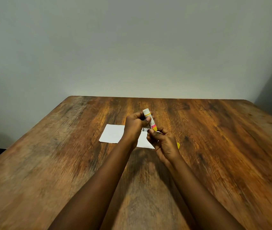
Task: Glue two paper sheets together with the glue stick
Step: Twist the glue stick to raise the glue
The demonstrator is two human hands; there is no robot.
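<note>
Above the table I hold a glue stick (149, 118), a white tube with a pink band and a yellow base, tilted with its white end up. My left hand (134, 127) grips the tube's middle. My right hand (163, 143) pinches the yellow base with its fingertips. Past the right hand's outer edge a yellow cap (178, 145) peeks out; whether it lies on the table or sits in that hand I cannot tell. Two white paper sheets lie under the hands: one sheet (112, 133) to the left, the other sheet (144, 141) mostly hidden by my wrists.
The wooden table (215, 146) stretches wide on all sides of the sheets. Its far edge meets a plain grey wall (132, 47). On the left its edge slants toward me, with floor below it.
</note>
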